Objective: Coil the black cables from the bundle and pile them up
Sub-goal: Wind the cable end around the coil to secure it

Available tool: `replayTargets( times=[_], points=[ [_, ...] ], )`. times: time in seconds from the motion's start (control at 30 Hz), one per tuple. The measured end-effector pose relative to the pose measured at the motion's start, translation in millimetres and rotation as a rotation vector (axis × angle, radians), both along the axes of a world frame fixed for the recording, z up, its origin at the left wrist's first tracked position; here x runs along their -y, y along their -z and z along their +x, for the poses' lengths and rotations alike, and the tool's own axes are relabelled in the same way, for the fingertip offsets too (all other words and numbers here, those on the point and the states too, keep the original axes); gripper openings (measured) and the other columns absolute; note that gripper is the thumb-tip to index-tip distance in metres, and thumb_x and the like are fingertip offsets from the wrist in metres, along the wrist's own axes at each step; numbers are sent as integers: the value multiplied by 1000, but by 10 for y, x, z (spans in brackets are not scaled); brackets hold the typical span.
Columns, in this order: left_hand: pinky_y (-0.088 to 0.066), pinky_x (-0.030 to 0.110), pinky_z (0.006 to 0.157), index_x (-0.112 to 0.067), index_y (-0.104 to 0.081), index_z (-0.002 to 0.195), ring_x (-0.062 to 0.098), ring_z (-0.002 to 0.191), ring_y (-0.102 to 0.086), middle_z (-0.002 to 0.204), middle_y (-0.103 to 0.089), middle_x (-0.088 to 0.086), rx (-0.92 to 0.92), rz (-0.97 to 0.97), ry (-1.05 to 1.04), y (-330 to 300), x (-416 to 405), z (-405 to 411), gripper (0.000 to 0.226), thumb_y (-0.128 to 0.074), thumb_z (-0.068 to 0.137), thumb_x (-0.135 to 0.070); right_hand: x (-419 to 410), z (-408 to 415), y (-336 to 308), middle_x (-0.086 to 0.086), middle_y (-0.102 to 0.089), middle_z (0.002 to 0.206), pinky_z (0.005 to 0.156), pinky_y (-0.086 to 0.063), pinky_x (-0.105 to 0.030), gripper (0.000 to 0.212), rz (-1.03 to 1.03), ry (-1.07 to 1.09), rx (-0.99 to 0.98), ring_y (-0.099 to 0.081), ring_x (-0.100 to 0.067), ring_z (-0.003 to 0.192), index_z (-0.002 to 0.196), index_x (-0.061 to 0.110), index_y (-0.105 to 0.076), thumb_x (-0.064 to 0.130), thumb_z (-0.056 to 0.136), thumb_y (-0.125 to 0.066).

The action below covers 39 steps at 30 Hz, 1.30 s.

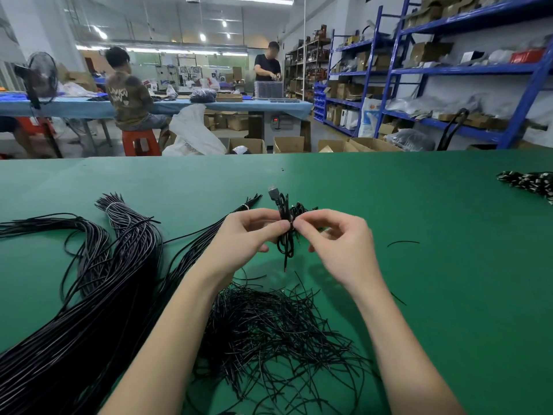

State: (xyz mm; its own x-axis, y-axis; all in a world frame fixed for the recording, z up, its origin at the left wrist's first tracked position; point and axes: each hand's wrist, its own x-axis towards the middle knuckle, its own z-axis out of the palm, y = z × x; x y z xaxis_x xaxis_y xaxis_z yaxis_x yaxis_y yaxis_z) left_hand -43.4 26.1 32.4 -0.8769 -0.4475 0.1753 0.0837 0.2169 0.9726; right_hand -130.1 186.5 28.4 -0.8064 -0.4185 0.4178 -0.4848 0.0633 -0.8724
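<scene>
A coiled black cable (284, 232) with a USB plug at its top hangs upright above the green table (419, 265). My left hand (248, 235) pinches the coil's middle between thumb and forefinger. My right hand (338, 244) pinches a thin tie at the same spot from the right. A thick bundle of long black cables (89, 295), bound with a white tie at its far end, lies on the left. A loose heap of thin black wire ties (269, 333) lies under my forearms.
A pile of finished coils (529, 182) sits at the table's far right edge. One stray tie (402, 242) lies right of my hands. Beyond the table are cardboard boxes, blue shelves and two people at another bench.
</scene>
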Motion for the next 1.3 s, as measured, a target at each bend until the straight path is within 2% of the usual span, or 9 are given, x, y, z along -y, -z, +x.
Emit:
replayTargets(
  times=[0.27,0.5,0.63,0.77,0.97,1.07,1.17,1.23,1.3],
  points=[
    [-47,21,65,-13,-74,104,11,71,-56,83,-64,-2,119,152,91,21,-24,-9,24,-78,84,-26,-89,-104,131,31,-70,88,61,-45,-19,13,161,5,-404,-64,-6,73,90,39,-77,48,88,-68],
    [-44,16,54,-14,-78,92,6,56,-47,74,-43,2,232,314,218,61,1,-4,29,-83,68,-28,-69,-151,272,21,-69,86,58,-40,-13,12,186,-104,-342,-61,-7,73,89,33,-74,40,94,-67],
    [-43,16,49,-11,-78,94,5,56,-51,71,-56,-5,239,391,251,131,5,-42,34,-85,65,-26,-24,-130,328,19,-65,75,54,-38,-13,13,121,-102,-304,-56,-7,64,85,25,-74,29,96,-68],
    [-42,14,47,-17,-81,76,3,50,-51,62,-59,-8,227,477,251,146,-8,-56,13,-82,65,-22,-29,-108,337,22,-66,77,52,-38,-12,11,86,-121,-249,-62,-11,65,85,30,-72,30,96,-68],
    [-44,13,49,-19,-80,70,3,51,-55,65,-64,-8,231,580,225,199,2,-61,9,-82,63,-23,0,-46,288,23,-68,75,55,-39,-7,14,56,-50,-273,-60,-3,64,81,33,-74,24,92,-75],
    [-46,17,59,-19,-81,87,6,66,-61,79,-72,-4,162,285,197,208,77,-15,19,-83,70,-26,18,-47,259,13,-69,63,53,-42,-10,16,89,-126,40,-53,1,51,75,27,-77,25,91,-76],
    [-46,16,64,-18,-80,104,4,79,-64,97,-78,1,23,-54,187,234,121,16,25,-79,79,-24,-2,-84,234,5,-66,65,45,-39,-12,8,0,-317,591,-52,-2,52,81,14,-78,18,87,-77],
    [-47,14,67,-15,-78,107,3,81,-65,100,-78,2,-47,-77,209,247,93,17,30,-79,78,-24,7,-68,280,1,-62,67,39,-36,-11,8,-177,-464,1045,-50,-1,49,79,8,-76,15,79,-78],
    [-48,16,66,-12,-78,108,4,80,-65,100,-78,4,-64,-41,192,248,86,1,34,-79,77,-26,34,-33,327,1,-61,69,36,-34,-10,7,-326,-542,1265,-49,-1,47,73,9,-77,15,75,-78]
  ],
)
